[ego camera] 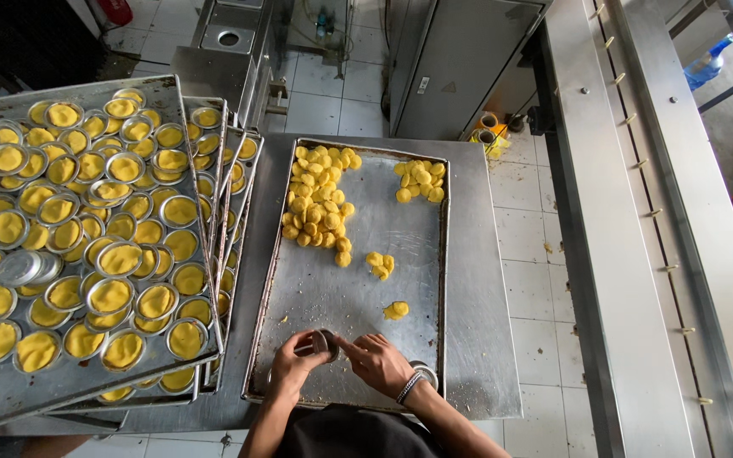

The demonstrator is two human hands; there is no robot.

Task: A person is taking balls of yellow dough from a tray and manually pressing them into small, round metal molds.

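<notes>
Left hand (294, 363) grip pinching small round metal tin (325, 343) over near end of baking tray (358, 280); right hand (379, 360) fingers pressed into tin; dough balls (320, 203) well beyond grip; filled tins (86, 246) stacked left

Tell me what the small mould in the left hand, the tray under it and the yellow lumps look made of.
Small round mould, held by the left hand: thin metal, going by its dull silver shine. Baking tray: grey sheet metal, probably aluminium or steel, matte, with a scuffed and smeared surface. Yellow lumps: soft dough, judging by their uneven rounded shapes and matte surface.
</notes>
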